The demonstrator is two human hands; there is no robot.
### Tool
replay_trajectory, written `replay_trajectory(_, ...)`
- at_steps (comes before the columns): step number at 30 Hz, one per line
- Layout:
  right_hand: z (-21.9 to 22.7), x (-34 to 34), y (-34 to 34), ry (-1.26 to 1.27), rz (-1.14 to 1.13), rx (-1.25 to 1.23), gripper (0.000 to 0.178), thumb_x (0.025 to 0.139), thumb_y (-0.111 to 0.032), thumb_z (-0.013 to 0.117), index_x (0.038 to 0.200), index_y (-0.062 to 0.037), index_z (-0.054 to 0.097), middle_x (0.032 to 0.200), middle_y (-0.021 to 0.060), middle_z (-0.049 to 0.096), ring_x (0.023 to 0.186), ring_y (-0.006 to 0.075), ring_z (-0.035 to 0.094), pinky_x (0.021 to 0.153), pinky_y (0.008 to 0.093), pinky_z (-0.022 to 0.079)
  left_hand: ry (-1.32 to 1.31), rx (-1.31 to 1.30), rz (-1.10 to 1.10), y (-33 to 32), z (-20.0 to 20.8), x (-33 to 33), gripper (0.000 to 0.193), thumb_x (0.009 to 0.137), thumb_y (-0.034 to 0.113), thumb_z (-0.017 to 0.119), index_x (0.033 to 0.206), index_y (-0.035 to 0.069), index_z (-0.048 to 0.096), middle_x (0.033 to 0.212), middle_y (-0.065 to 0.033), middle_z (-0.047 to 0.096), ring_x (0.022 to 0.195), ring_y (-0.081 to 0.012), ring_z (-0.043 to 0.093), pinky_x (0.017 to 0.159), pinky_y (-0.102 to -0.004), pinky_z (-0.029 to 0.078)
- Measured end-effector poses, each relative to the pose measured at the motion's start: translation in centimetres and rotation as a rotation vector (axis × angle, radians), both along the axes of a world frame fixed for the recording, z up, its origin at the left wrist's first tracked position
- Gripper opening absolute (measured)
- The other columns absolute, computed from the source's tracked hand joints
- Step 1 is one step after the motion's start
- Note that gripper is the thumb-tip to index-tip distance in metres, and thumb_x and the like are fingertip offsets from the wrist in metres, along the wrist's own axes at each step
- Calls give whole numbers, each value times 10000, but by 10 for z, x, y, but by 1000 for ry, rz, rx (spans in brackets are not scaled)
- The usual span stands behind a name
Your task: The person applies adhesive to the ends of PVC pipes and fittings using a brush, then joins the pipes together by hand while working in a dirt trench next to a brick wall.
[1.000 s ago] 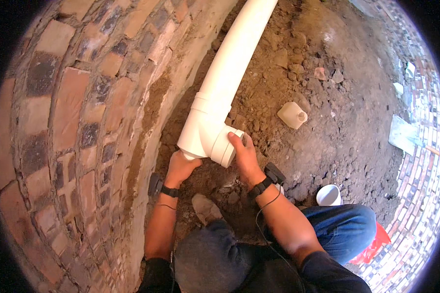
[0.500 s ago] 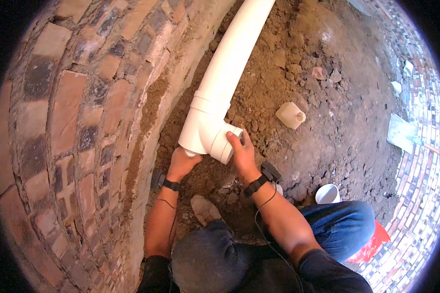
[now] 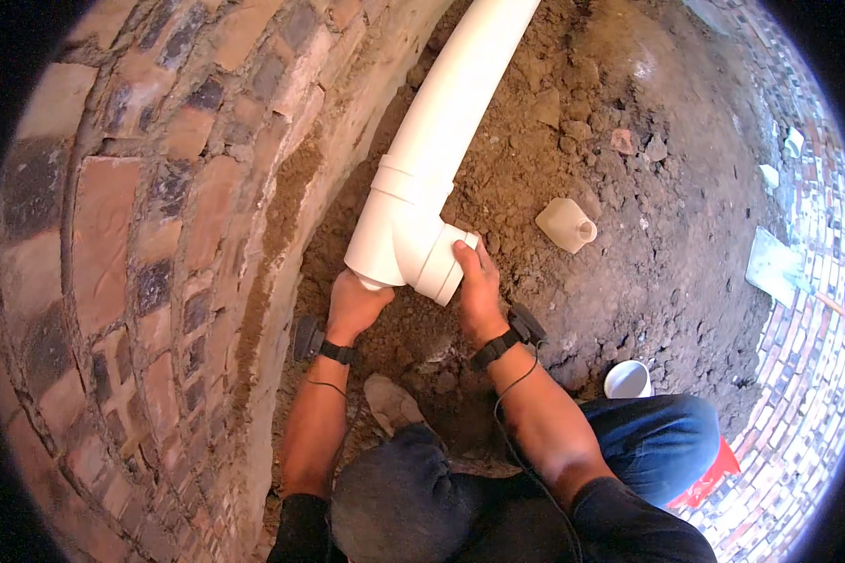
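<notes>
A long white plastic pipe (image 3: 468, 80) runs from the far edge into a white tee fitting (image 3: 392, 230) in front of me. My left hand (image 3: 357, 307) is closed at the tee's near end, with its fingers partly hidden at the opening. My right hand (image 3: 482, 291) grips the short side branch of the tee, the thumb lying on its rim and the other fingers behind it. Both wrists wear black straps with small dark devices.
A brick wall (image 3: 113, 235) rises close on the left. On the dirt floor lie a translucent plastic jug (image 3: 565, 225) and a white round container (image 3: 628, 380). Beyond them are a pale flat board (image 3: 772, 266) and a brick surface (image 3: 798, 375). Something red (image 3: 709, 477) shows beside my knee.
The pipe and tee appear slightly shifted to the right in view and turned a little. Both hands stay on the tee, and my right hand's grip on the branch is nearly the same.
</notes>
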State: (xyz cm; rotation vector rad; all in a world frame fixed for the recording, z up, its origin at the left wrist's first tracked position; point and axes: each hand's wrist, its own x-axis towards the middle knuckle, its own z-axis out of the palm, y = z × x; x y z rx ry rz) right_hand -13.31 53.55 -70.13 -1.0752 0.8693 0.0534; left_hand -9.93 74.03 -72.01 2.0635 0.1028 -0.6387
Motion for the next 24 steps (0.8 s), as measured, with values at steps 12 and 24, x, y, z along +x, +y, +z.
replay_trajectory(12,-18,-3,-11,-75,65,94,803,948,-359,682,1513,120,372,1343,152,615,1172,201,605,1029,323,467,-94,124,57,-8,-7,-6,338,716,111,756,1029,-10,713,941,-220,744,892,-363,743,770,-408,574)
replay_trajectory(24,-14,-42,1,-53,201,-165,1177,836,-437,831,1557,173,128,1575,331,344,1456,333,387,1199,379,308,3,30,-73,-8,12,8,350,757,122,778,1067,-29,716,1001,-192,756,946,-298,739,808,-389,556)
